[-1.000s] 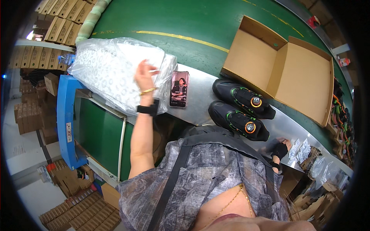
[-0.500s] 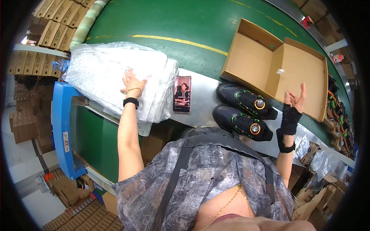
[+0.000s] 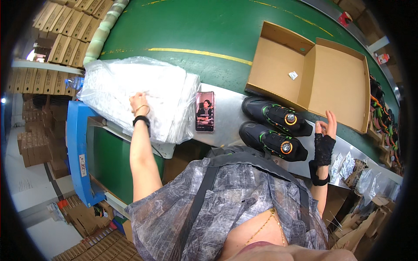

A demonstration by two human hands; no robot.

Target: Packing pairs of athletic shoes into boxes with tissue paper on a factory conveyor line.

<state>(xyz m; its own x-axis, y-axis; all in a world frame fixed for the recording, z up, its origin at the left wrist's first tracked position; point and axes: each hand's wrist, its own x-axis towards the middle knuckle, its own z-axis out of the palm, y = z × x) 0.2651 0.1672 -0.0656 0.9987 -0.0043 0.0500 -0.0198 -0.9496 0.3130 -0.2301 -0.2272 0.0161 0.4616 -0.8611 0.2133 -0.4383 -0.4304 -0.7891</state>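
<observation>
Lowered since the earlier frame, right hand (image 3: pixel 325 130) in a fingerless black glove now hangs with fingers loosely spread, holding nothing, just beside the toe of the nearer black shoe (image 3: pixel 272 141). Second black shoe (image 3: pixel 275 115) lies just beyond it. Left hand (image 3: pixel 139 102) rests flat, fingers spread, on the bagged white paper stack (image 3: pixel 143 95). Beyond the right hand: open cardboard box (image 3: pixel 339 82), unfilled but for one small packet (image 3: pixel 293 75). Packing appears not yet begun.
</observation>
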